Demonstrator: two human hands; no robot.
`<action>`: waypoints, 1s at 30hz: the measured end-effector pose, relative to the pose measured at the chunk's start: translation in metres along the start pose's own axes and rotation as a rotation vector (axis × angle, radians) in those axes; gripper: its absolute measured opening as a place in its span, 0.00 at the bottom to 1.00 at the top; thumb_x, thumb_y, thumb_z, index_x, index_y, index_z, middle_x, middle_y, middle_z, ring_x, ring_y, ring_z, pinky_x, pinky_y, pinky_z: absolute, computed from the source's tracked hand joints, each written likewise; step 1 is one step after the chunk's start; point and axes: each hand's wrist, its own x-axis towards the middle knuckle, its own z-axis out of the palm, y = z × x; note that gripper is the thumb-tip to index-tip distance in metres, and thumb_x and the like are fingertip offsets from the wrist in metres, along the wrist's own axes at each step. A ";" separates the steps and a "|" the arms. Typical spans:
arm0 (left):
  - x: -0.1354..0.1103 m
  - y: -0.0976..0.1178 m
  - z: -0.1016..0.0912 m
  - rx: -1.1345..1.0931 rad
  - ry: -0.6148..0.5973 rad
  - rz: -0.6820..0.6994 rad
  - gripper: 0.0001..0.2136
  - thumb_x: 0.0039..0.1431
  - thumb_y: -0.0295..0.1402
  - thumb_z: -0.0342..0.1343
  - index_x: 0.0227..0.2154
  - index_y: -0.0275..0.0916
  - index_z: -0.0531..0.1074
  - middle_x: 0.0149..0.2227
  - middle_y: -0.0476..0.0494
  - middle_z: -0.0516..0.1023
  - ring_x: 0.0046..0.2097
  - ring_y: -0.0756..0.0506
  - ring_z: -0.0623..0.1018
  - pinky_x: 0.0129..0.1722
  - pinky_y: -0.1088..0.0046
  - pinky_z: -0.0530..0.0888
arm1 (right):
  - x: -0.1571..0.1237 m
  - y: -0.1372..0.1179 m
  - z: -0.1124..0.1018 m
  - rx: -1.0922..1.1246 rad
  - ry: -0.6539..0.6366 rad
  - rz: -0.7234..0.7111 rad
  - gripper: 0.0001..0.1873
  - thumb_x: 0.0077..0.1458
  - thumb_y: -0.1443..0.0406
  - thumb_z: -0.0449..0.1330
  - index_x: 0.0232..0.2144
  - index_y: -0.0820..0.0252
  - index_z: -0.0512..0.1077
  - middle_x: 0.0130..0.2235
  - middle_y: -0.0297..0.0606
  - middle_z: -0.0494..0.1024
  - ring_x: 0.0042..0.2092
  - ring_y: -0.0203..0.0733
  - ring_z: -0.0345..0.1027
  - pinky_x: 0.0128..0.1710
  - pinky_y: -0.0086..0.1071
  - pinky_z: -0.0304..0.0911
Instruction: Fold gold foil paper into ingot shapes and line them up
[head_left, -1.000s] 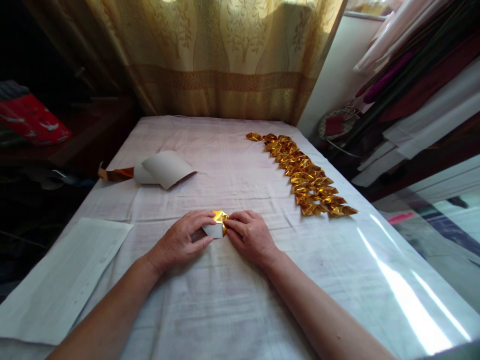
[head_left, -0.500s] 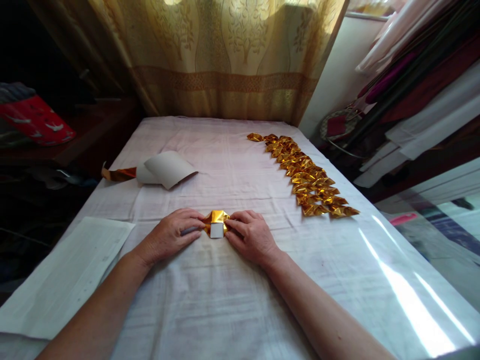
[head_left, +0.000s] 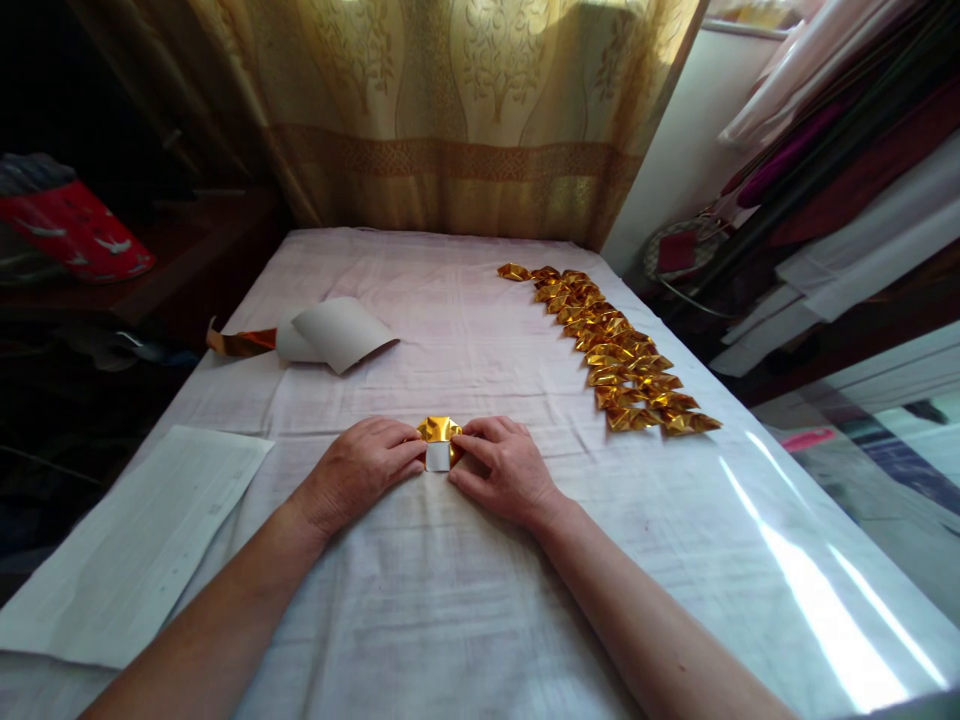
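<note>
A small piece of gold foil paper [head_left: 439, 441], gold on top with a white flap below, lies on the white cloth [head_left: 465, 590] in the middle of the table. My left hand [head_left: 360, 472] presses its left side with curled fingertips. My right hand [head_left: 502, 470] pinches its right side, fingers bent. Both hands rest on the cloth and touch the paper. At the right, a long row of several folded gold foil pieces [head_left: 619, 352] runs from the far edge toward me.
A curled stack of white-backed sheets [head_left: 334, 335] with a gold strip [head_left: 238, 342] lies at the left. A large white paper [head_left: 135, 545] overhangs the near left edge. A curtain [head_left: 465, 110] hangs behind; shelves of cloth [head_left: 840, 170] stand right; clear plastic [head_left: 817, 580] covers the near right.
The left fold of the gold paper has been pressed flat, leaving a narrower piece with a small white flap. My left hand shifted right, closing onto it; my right hand barely moved.
</note>
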 end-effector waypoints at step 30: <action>0.002 0.002 0.015 -0.003 0.035 -0.337 0.12 0.67 0.38 0.50 0.35 0.39 0.75 0.34 0.45 0.79 0.39 0.43 0.75 0.42 0.64 0.70 | 0.013 0.004 0.009 0.004 0.015 0.138 0.10 0.61 0.66 0.57 0.30 0.58 0.77 0.34 0.39 0.79 0.38 0.41 0.70 0.41 0.33 0.62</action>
